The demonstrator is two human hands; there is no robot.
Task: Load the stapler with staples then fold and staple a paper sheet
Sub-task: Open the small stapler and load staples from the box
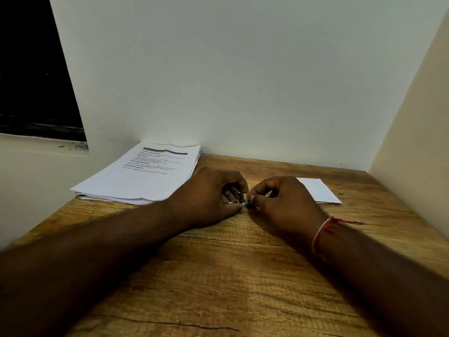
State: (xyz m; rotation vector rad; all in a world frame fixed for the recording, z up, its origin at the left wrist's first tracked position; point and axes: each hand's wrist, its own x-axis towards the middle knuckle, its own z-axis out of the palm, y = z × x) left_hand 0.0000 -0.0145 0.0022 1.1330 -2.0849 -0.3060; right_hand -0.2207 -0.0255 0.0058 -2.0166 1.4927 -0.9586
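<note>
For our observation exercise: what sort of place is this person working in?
Probably a study or office corner: a wooden desk set against plain walls, a stack of printed papers at its back left, and a dark window on the left.

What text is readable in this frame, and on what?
"TASK GOAL": bold heading, top sheet of the paper stack.
"TASK DESCRIPTION": bold heading lower on it.
Other headings and body lines there: too blurred.
Small white paper: no print shows.
Stapler: mostly hidden, no marking shows.
</note>
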